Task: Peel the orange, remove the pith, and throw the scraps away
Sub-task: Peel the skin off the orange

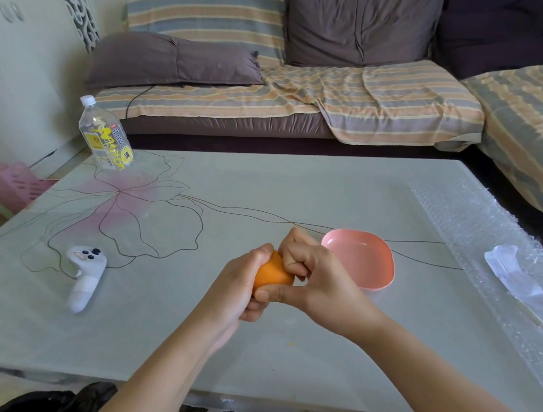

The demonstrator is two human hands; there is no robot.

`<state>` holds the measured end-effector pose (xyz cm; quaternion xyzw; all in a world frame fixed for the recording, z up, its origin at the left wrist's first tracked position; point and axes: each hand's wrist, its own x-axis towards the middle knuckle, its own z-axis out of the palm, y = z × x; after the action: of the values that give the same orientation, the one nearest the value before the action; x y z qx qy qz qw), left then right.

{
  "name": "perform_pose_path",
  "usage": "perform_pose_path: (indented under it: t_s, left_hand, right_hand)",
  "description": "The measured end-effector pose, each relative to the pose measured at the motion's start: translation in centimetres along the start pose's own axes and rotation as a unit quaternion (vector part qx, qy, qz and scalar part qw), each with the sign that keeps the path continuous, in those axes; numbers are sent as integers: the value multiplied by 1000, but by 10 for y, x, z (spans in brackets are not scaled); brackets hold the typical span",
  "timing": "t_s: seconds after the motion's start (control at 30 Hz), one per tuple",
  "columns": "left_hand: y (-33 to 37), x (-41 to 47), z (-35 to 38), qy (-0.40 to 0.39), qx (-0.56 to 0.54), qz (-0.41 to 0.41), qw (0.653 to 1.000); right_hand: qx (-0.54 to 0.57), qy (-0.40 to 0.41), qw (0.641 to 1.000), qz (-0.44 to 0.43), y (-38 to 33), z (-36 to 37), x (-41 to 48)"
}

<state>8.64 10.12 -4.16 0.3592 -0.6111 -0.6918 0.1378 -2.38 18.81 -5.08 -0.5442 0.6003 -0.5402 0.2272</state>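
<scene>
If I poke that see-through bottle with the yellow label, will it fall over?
Probably, if poked near its white cap: the clear plastic bottle is tall and narrow, so it likely tips easily. It stands close to a corner of the glass table, so it might drop off. Once down, its round body would likely roll.

soft, even daylight, faint glare on the glass table [265, 185], wide-angle bending at the edges, slightly hazy.

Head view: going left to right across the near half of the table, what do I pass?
First the white controller → orange → pink bowl → clear plastic bag lying on the bubble wrap.
</scene>
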Motion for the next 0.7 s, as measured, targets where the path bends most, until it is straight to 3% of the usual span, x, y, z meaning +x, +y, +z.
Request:
perform_pose_path:
  t_s: [0.3, 0.7]
  left_hand:
    - [0, 2, 0, 4, 0, 17, 1000]
    - [-4, -4, 5, -2, -53, 9, 999]
  right_hand:
    - [-45, 23, 999, -16, -6, -4, -1]
    - [-15, 17, 1000, 0, 1, -2, -6]
